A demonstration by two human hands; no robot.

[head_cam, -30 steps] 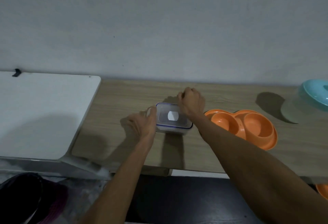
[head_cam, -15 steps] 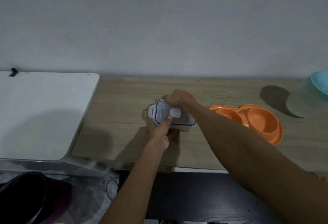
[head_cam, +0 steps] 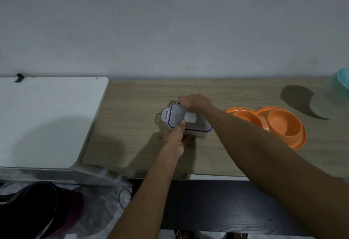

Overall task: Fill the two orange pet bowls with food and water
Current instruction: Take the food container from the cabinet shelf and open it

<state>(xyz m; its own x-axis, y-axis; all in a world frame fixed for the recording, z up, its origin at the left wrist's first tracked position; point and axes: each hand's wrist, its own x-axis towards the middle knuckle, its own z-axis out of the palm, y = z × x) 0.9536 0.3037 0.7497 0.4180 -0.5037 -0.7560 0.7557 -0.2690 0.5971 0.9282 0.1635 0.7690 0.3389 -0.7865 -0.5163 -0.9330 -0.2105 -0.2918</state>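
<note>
A clear plastic food container [head_cam: 188, 121] with a blue-rimmed snap lid sits mid-table. Its left latch flap sticks out, unclipped. My left hand [head_cam: 174, 140] grips the container's near side, thumb pressed on the lid. My right hand [head_cam: 194, 101] is curled over the lid's far edge. The orange double pet bowl [head_cam: 272, 123] lies to the right of the container, partly behind my right forearm; both of its wells look empty.
The wooden table [head_cam: 132, 121] runs along a grey wall. A white surface [head_cam: 41, 117] adjoins it on the left. A clear jug with a teal lid [head_cam: 340, 91] stands at the far right edge. A dark bag [head_cam: 34, 210] lies on the floor below left.
My left hand shifted from the container's left end to its near side. The left latch flap now stands out, unclipped. My right hand moved to the lid's far edge.
</note>
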